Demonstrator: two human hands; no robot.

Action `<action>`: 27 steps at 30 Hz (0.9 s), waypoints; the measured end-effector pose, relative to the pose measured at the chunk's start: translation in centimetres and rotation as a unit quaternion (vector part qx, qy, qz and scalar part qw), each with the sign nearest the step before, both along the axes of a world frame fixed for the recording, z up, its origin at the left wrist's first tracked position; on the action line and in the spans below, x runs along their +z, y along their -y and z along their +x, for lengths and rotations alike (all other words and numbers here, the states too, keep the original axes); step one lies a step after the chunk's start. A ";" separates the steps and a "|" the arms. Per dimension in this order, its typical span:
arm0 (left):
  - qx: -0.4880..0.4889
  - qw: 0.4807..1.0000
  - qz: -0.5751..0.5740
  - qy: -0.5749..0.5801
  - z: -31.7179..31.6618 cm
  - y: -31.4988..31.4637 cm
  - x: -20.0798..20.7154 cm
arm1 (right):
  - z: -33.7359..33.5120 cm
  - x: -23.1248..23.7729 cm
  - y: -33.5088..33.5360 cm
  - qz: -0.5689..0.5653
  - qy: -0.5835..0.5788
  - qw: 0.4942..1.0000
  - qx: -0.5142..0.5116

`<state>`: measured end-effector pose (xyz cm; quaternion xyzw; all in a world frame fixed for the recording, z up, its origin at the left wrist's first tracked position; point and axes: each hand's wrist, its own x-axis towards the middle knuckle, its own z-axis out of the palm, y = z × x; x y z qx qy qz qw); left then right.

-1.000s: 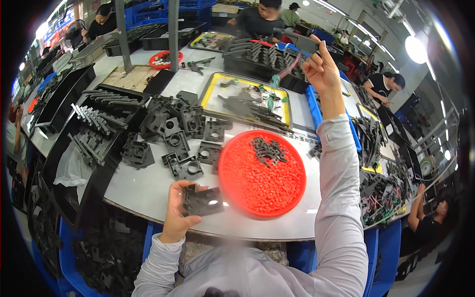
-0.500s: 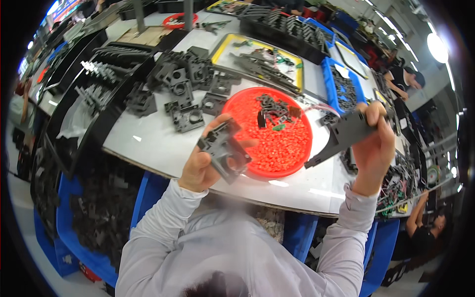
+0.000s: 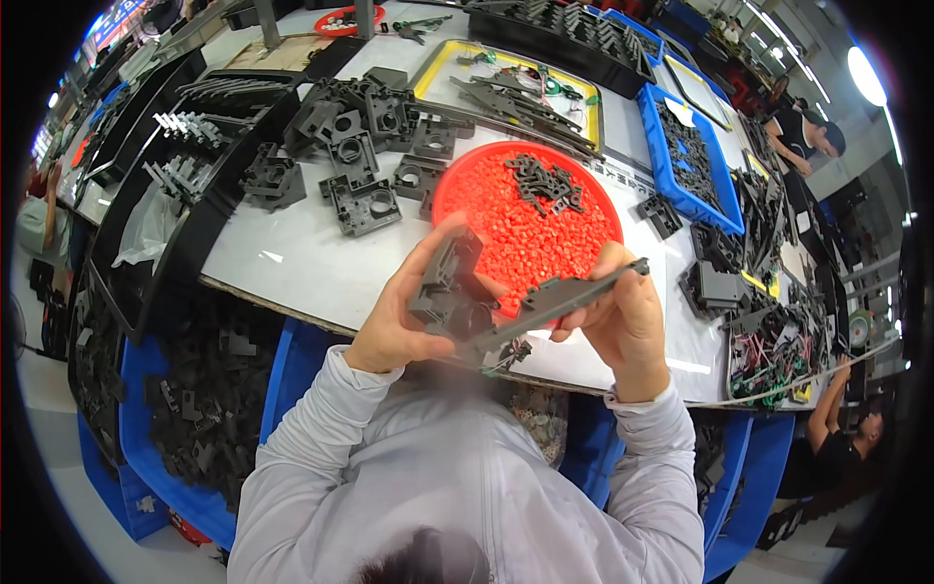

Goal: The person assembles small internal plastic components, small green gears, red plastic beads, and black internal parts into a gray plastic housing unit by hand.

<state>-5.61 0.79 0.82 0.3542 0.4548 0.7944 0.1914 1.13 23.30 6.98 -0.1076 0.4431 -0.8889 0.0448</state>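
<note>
My left hand (image 3: 394,316) is closed around a dark grey plastic housing (image 3: 448,277), tilted over the near rim of a round red tray (image 3: 619,219). In my right hand (image 3: 628,326) is a long, flat dark grey plastic cover (image 3: 559,300), gripped near its far right end. The cover's lower left end meets the housing's lower edge; whether they are joined I cannot tell. Just under the cover shows a small bunch of thin wires and parts (image 3: 511,355), partly hidden. Small red pieces (image 3: 535,243) fill the tray, with a heap of small dark clips (image 3: 545,185) on top.
Several dark grey housings (image 3: 350,151) are piled at the back left of the white table (image 3: 282,268). Behind the red tray lies a yellow-rimmed tray (image 3: 428,73). A blue bin (image 3: 730,209) and wired parts (image 3: 769,360) are at right. Blue bins (image 3: 136,409) stand below the table edge.
My right hand has brought the cover left and down, from apart to against the housing. The left hand has turned the housing. The black, brown and green bits over the red tray are gone from there.
</note>
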 end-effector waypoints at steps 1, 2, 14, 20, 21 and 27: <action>-0.006 1.000 0.000 0.003 0.3 -0.3 -0.2 | 0.0 -0.2 -0.1 0.000 0.003 1.000 -0.006; -0.006 0.995 0.047 0.093 1.0 -0.6 0.5 | -0.3 -0.5 -0.2 -0.007 -0.019 1.000 -0.024; -0.051 0.859 0.122 0.494 1.3 -0.5 1.3 | -1.3 -1.3 -0.9 0.005 0.013 0.980 -0.198; -0.172 0.847 0.250 0.437 1.1 0.4 0.0 | -1.9 -1.3 -2.0 -0.073 0.011 0.967 -0.246; -0.179 0.846 0.247 0.436 1.2 0.7 -0.1 | -1.9 -0.9 -1.4 -0.073 0.008 0.965 -0.253; -0.016 0.965 -0.009 0.260 1.9 1.3 -0.8 | -2.2 -2.5 1.1 -0.079 0.092 0.952 -0.280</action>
